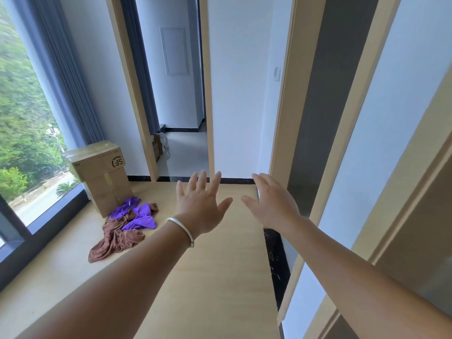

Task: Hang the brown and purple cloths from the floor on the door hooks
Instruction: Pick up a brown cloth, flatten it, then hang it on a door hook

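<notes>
A brown cloth [113, 241] lies crumpled on the light wooden floor [215, 277] at the left, with a purple cloth [140, 215] tangled over its upper part. Both arms reach forward over the floor. My left hand [201, 206], with a silver bangle on the wrist, is held up with its fingers spread, to the right of the cloths and apart from them. My right hand [271, 204] is beside it, also with fingers spread and holding nothing. No door hooks are in view.
A cardboard box [100, 174] stands against the wall just behind the cloths. A large window [27, 133] with grey curtains fills the left. An open doorway [181, 143] lies ahead. A door frame [325, 167] and a door edge run down the right.
</notes>
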